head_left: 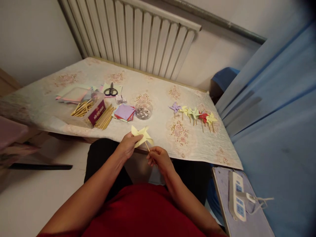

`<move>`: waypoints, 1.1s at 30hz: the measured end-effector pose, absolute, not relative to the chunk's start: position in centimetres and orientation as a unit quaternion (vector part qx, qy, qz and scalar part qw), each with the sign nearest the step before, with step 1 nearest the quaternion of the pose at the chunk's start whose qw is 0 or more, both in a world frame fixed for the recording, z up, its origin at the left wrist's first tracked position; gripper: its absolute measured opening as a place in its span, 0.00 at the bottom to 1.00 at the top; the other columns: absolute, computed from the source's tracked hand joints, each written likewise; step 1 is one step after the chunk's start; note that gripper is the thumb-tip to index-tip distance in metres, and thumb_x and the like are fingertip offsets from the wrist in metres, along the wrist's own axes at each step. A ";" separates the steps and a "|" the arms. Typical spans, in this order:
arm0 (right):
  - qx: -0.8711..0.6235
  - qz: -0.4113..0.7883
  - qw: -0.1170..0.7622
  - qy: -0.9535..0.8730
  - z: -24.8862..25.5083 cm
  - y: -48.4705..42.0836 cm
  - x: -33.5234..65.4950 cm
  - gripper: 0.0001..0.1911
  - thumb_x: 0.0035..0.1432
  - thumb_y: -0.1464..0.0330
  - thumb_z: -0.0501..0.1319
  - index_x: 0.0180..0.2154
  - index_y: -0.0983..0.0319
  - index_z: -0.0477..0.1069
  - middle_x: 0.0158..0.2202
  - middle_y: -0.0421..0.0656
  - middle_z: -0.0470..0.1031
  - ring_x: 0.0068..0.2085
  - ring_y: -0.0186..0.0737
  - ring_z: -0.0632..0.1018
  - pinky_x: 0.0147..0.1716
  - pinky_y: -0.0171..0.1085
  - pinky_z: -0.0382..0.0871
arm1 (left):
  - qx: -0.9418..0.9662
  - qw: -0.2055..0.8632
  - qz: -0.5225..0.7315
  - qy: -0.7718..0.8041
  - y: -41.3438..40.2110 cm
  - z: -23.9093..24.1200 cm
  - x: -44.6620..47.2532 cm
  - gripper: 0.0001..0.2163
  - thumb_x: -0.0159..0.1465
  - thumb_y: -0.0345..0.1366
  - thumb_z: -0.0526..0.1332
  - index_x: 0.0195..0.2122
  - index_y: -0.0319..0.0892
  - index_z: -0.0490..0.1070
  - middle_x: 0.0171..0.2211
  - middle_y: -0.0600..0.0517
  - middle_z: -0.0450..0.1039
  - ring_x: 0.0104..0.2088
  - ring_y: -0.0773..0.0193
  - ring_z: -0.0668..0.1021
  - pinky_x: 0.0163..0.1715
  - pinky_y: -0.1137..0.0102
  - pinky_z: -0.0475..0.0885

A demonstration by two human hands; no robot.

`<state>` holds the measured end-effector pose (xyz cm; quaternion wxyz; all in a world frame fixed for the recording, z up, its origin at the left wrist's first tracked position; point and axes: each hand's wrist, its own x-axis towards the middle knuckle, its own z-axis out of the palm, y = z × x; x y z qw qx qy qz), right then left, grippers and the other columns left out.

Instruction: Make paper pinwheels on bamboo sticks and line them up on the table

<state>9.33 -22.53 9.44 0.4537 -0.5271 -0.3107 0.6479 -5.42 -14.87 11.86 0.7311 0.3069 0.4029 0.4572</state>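
I hold a pale yellow paper pinwheel (141, 135) over the near edge of the table (158, 89). My left hand (127, 144) is closed on the pinwheel's paper blades from the left. My right hand (159, 158) pinches its thin wooden stick (147, 146) just below the paper. A row of several finished pinwheels (195, 114) in purple, yellow, green and red lies on the table to the right.
On the table's left lie wooden sticks (105, 117), a small box of sticks (96, 111), coloured paper squares (124, 112), a clear dish of pins (143, 110), scissors (111, 91) and paper sheets (74, 94). A power strip (236, 195) rests on a stool at lower right. A radiator (138, 36) stands behind.
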 end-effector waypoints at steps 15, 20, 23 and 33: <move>-0.581 0.604 0.423 -0.345 7.8 -23.7 11.8 0.15 0.44 0.57 0.66 0.26 0.62 0.69 0.19 0.38 0.75 0.18 0.33 0.74 0.17 0.31 0.62 | 0.295 0.715 0.477 0.417 -13.9 11.2 -4.0 0.21 0.42 0.37 0.76 0.35 0.34 0.75 0.28 0.49 0.78 0.25 0.65 0.76 0.28 0.72 0.69; -0.579 0.612 0.430 -0.325 7.5 -23.4 12.3 0.15 0.43 0.57 0.66 0.27 0.61 0.70 0.19 0.38 0.75 0.18 0.33 0.74 0.17 0.30 0.63 | 0.268 0.720 0.477 0.426 -13.3 10.8 -3.9 0.22 0.56 0.53 0.67 0.35 0.36 0.74 0.31 0.46 0.78 0.28 0.63 0.77 0.30 0.71 0.70; -0.579 0.609 0.441 -0.315 7.1 -23.2 12.6 0.15 0.44 0.58 0.65 0.28 0.62 0.69 0.19 0.37 0.75 0.17 0.32 0.74 0.16 0.30 0.62 | 0.278 0.712 0.460 0.451 -12.8 9.5 -4.0 0.26 0.59 0.60 0.60 0.34 0.36 0.73 0.30 0.45 0.77 0.29 0.62 0.77 0.30 0.70 0.70; -0.590 0.538 0.505 -0.328 5.7 -20.9 15.8 0.12 0.50 0.59 0.61 0.29 0.61 0.66 0.20 0.36 0.74 0.15 0.31 0.71 0.15 0.29 0.59 | 0.709 0.259 0.250 0.607 -7.8 4.1 -6.1 0.09 0.62 0.39 0.55 0.29 0.42 0.70 0.32 0.47 0.74 0.36 0.55 0.74 0.39 0.64 0.65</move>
